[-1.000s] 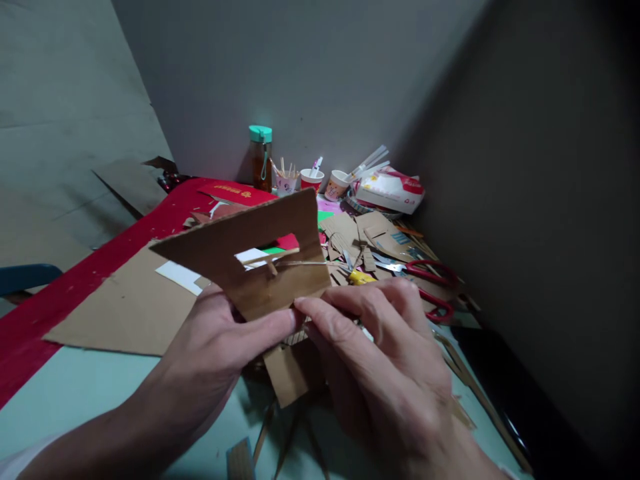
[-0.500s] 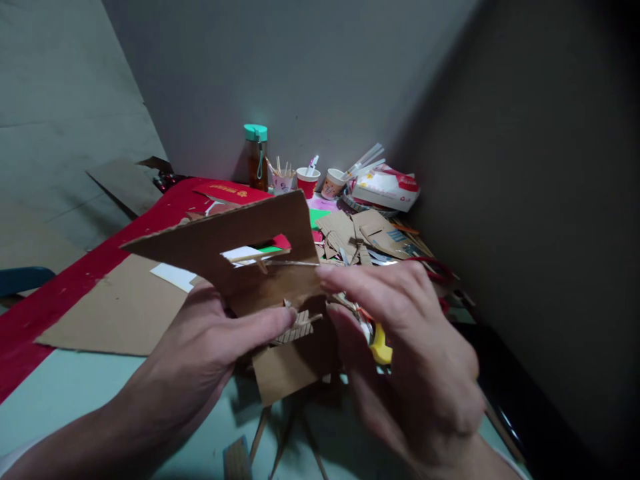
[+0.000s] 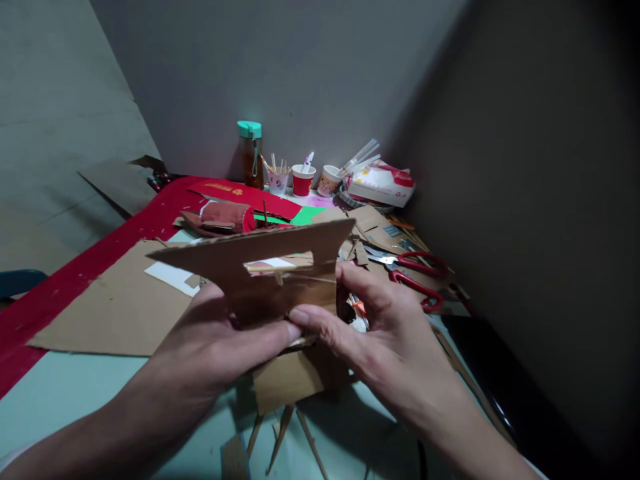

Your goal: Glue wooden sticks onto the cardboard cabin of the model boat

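Between my two hands is a brown cardboard structure [image 3: 270, 300], with a flared upper panel that has a rectangular cut-out crossed by a thin wooden strip. My left hand [image 3: 215, 333] grips it from the left, thumb pressed on its near side and the other fingers hidden behind. My right hand [image 3: 375, 327] clasps its right side, thumb beside the left thumb and fingers around the edge. A small ribbed piece under the thumbs is mostly covered. Below hangs a plain cardboard flap [image 3: 290, 381]. Several thin wooden sticks [image 3: 281, 437] show under it.
Red-handled scissors [image 3: 415, 267] lie to the right near cardboard scraps [image 3: 377, 230]. A large cardboard sheet [image 3: 110, 307] lies left. Along the wall stand a bottle [image 3: 251, 157], paper cups [image 3: 303, 181] and a white-and-red box [image 3: 383, 187]. A black flat object [image 3: 490, 367] is at right.
My right hand has closed on the structure, its thumb now meeting the left thumb. The upper panel has tipped and shifted slightly right and down, uncovering the scissors and a reddish-brown item behind.
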A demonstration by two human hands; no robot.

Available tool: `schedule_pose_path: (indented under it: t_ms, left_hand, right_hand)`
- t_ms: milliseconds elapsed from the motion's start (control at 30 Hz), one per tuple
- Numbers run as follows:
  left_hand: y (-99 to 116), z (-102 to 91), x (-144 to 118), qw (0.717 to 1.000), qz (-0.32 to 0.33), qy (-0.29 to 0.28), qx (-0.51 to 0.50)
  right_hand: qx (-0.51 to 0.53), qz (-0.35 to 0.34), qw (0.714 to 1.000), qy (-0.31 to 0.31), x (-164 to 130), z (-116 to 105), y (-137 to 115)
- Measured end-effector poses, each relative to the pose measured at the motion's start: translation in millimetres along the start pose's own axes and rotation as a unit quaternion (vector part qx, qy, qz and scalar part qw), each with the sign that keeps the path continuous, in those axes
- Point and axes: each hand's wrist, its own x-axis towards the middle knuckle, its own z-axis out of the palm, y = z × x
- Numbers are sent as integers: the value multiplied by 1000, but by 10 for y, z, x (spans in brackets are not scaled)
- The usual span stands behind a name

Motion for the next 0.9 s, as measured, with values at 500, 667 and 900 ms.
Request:
schedule_pose_path:
  t_ms: [500, 667, 900]
  left_hand:
    - [-6, 9, 3, 994, -98, -11, -36]
    - [-31, -3, 21, 994, -98, -4, -40]
    - [-44, -21, 20, 993, -113, -5, -33]
  right_hand:
    - [202, 158, 958, -130, 7, -52, 73]
    - [201, 165, 958, -123, 7, -54, 77]
    - [201, 163, 961, -92, 6, -53, 78]
